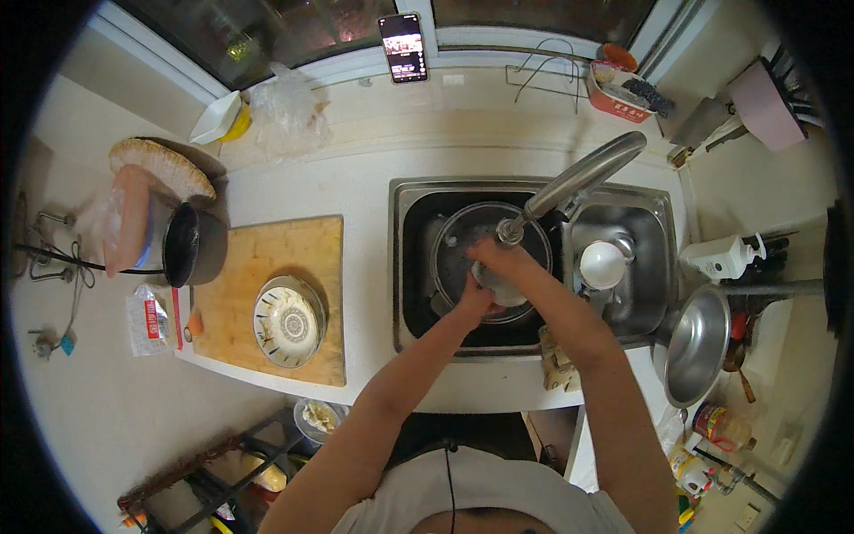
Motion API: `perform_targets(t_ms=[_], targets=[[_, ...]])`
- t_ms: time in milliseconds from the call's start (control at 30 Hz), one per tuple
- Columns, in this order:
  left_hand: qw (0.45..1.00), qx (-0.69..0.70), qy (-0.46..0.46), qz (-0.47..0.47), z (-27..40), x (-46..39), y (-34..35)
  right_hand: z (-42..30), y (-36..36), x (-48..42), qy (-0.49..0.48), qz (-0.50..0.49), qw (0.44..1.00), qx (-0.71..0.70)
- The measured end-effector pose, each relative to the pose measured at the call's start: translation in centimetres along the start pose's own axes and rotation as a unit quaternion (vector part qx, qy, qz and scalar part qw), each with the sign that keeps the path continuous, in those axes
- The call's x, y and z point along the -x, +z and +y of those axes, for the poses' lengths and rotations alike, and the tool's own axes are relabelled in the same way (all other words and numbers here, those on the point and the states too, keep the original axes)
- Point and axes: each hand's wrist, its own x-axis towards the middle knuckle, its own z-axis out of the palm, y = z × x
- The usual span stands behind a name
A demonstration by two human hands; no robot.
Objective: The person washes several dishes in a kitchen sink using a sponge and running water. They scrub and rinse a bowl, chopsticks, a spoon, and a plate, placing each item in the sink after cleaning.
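Note:
My left hand grips a pale, whitish bowl low in the black sink basin. Right above it, under the end of the tap, my right hand lies against the bowl's upper side. Its fingers are blurred, and whether they grip the bowl is unclear. Beneath both hands sits a round, clear-rimmed vessel, partly covered by my hands and forearms. In the smaller steel basin to the right stands a white bowl.
A wooden cutting board on the left bears stacked patterned bowls; a dark pot stands at its corner. A steel bowl leans at the right, below a white pump bottle. A lit phone stands at the window.

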Motion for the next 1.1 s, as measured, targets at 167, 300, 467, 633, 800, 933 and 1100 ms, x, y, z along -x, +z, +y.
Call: perform_targets(t_ms=[167, 300, 467, 633, 800, 933, 1100], targets=[[0.998, 0.032, 0.051, 0.026, -0.6, -0.5, -2.9, -3.3, -2.9, 1.5, 0.058, -0.052, 0.975, 0.21], [0.984, 0.014, 0.139, 0.114, -1.5, -1.6, -3.5, -0.7, 0.9, 7.5, 0.167, 0.02, 0.963, 0.21], [0.998, 0.029, 0.001, 0.049, 0.6, -0.5, -3.9, 2.9, 0.7, 6.2, 0.186, 0.02, 0.963, 0.195], [0.989, 0.006, 0.092, 0.117, 0.0, -2.0, -3.5, 5.0, 7.2, 6.0, 0.366, 0.032, 0.914, -0.17], [0.996, -0.028, 0.055, 0.071, 1.7, -0.8, -4.4, 4.7, 5.1, 4.4, 0.26, 0.109, 0.959, -0.027], [0.977, -0.11, 0.141, 0.119, 1.3, -1.2, -3.3, 4.2, 9.6, 4.3, 0.296, 0.247, 0.919, -0.084], [0.984, -0.089, 0.122, 0.093, 1.3, -0.6, -2.3, 6.3, 5.8, 4.5, 0.341, 0.058, 0.936, -0.069]])
